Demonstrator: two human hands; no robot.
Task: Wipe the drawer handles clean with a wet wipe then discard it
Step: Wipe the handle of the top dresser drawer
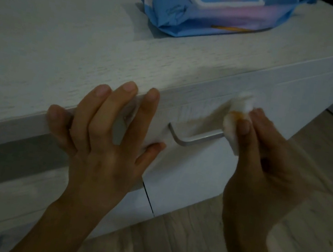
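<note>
Dim light covers a pale wooden cabinet (pixel 53 47). At left, the left hand (pixel 102 137) lies flat, fingers spread, bracing the top edge; its grip is released. Centre, the drawer handle (pixel 194 138), a metal bar, runs left to right. At its right end, the right hand (pixel 268 168) pinches a bunched white wet wipe (pixel 235 119) against the bar, so untouched bar lies leftward.

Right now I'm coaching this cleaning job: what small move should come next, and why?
Probably slide the wet wipe leftward along the handle. The right hand pinches it at the bar's right end, leaving the rest bare, while the left hand braces the cabinet top.
</note>
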